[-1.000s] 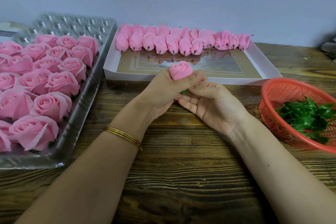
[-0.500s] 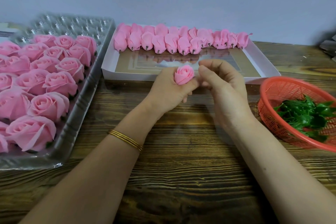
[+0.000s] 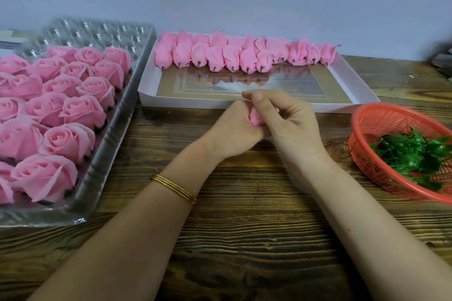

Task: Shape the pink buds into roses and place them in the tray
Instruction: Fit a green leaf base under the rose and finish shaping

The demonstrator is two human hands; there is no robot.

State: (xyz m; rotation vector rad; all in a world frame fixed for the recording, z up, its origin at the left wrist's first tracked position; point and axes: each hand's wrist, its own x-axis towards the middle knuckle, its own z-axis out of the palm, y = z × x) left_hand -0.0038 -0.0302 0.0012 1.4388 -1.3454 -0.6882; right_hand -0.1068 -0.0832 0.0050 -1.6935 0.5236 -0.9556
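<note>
Two hands, the left hand (image 3: 234,129) and the right hand (image 3: 291,124), share one single bud (image 3: 255,118). One white box (image 3: 352,95) carries two rows of loose buds (image 3: 231,58), some twenty. One clear tray (image 3: 102,149) shows seventeen opened roses (image 3: 68,140), perhaps more past the left edge. One red basket (image 3: 381,124) holds green leaves (image 3: 413,154), too tangled to number. Three thin bangles (image 3: 175,188) ring the left wrist, over one tabletop (image 3: 244,227)
</note>
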